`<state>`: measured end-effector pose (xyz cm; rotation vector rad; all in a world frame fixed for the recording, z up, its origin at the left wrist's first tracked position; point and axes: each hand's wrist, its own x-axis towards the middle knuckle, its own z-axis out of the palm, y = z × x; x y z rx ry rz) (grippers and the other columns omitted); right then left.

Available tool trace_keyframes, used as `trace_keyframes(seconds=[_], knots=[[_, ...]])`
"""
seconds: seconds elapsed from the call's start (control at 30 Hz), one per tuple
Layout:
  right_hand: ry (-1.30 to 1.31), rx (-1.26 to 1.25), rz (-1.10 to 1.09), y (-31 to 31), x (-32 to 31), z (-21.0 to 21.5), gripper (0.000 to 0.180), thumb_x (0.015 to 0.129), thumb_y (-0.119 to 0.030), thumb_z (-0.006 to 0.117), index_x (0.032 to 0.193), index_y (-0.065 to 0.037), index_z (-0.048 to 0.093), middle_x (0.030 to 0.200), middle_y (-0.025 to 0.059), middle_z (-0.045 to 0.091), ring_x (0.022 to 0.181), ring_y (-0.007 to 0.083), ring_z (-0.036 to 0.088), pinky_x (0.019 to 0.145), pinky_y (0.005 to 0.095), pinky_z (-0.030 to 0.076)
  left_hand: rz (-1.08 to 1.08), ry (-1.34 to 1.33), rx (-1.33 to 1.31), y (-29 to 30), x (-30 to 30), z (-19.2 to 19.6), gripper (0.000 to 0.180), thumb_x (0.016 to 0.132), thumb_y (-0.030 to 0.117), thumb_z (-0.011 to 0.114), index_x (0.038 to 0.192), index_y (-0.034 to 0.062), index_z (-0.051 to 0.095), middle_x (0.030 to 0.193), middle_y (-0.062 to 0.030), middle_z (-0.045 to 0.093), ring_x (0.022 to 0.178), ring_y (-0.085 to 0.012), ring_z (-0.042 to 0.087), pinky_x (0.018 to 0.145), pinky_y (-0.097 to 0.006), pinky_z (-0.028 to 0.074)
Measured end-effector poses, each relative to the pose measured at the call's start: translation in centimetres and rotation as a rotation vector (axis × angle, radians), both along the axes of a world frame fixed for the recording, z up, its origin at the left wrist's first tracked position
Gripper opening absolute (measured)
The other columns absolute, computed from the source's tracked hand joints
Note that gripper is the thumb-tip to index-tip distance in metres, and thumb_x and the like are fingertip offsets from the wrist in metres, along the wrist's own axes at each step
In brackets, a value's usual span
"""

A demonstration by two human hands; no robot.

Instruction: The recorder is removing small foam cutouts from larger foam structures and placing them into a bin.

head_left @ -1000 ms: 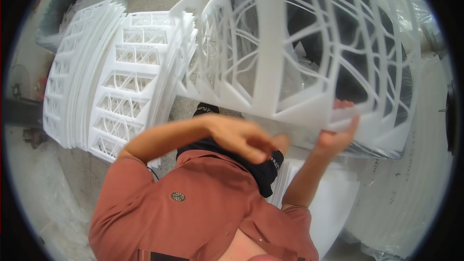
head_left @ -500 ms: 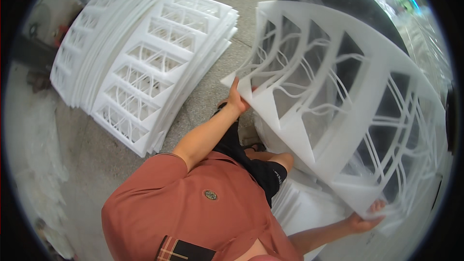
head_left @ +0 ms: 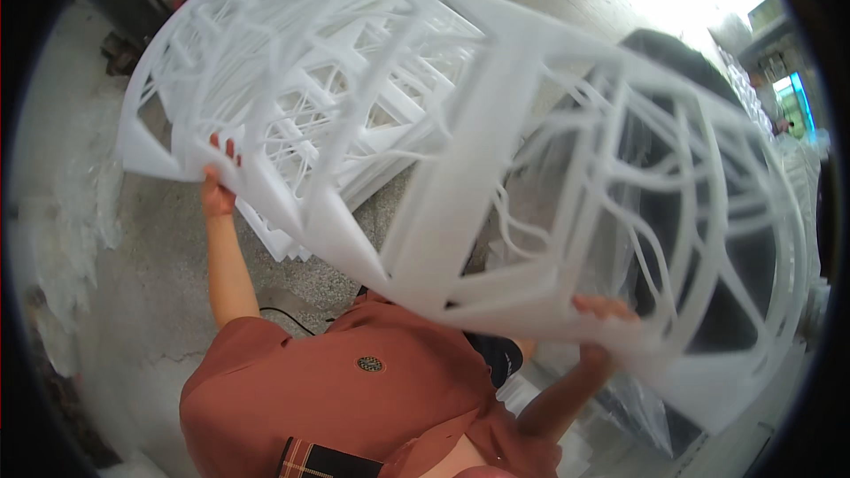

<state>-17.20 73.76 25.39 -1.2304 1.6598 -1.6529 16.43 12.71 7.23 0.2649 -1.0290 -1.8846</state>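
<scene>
Above the grey concrete floor [head_left: 159, 283], a large white foam lattice panel [head_left: 460, 168] is held up in the air, tilted and spanning most of the view, its curved cut-out ribs blurred. The left hand [head_left: 217, 181] is closed on the panel's lower left edge, fingertips curling over the top face, while the right hand [head_left: 602, 314] grips the near edge further right, fingers wrapped over the rim (the thumb is hidden beneath). Behind and below the panel lies a stack of similar white lattice pieces [head_left: 292, 204] on the floor, and a dark bulky object wrapped in clear plastic [head_left: 682, 239] shows through the openings on the right. The person's rust-coloured shirt [head_left: 354, 389] fills the bottom of the picture. The risks, as I judge them, come from the panel's breadth and thin ribs: both grips sit along one edge, so the far side hangs unsupported and could flex or snap a rib if swung sharply. A slender strut could also catch on the stack or on the wrapped object and tear. The panel blocks the view of the floor, where a thin black cable [head_left: 283, 317] runs near the feet, so a trip seems possible.
</scene>
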Motion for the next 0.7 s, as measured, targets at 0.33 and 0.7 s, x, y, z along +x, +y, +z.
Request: trace_keyframes(seconds=[0.33,0.7], knots=[[-0.683,0.028,-0.471,-22.9,-19.4,-4.9,0.074,0.088,-0.028,0.066,0.145,-0.004,0.026,0.135,0.0191,0.046,0.124,0.0339,0.046,0.1,0.0533,0.039,0.079,-0.27,0.634,11.5,0.9,-10.8,0.051,0.087,0.037,0.064,0.124,0.0052,0.048,0.123,-0.0134,0.056,0.106,-0.0296,0.058,0.087,-0.043,0.054],[-0.054,0.564,-0.126,-15.9,-7.0,-12.4,0.055,0.085,-0.019,0.07,0.131,0.001,0.049,0.13,0.0177,0.054,0.12,0.0262,0.052,0.096,0.0372,0.045,0.345,-0.061,1.149,13.1,-12.5,-24.4,0.047,0.089,0.031,0.064,0.119,-0.0013,0.049,0.117,-0.0192,0.053,0.101,-0.0366,0.058,0.083,-0.043,0.059]])
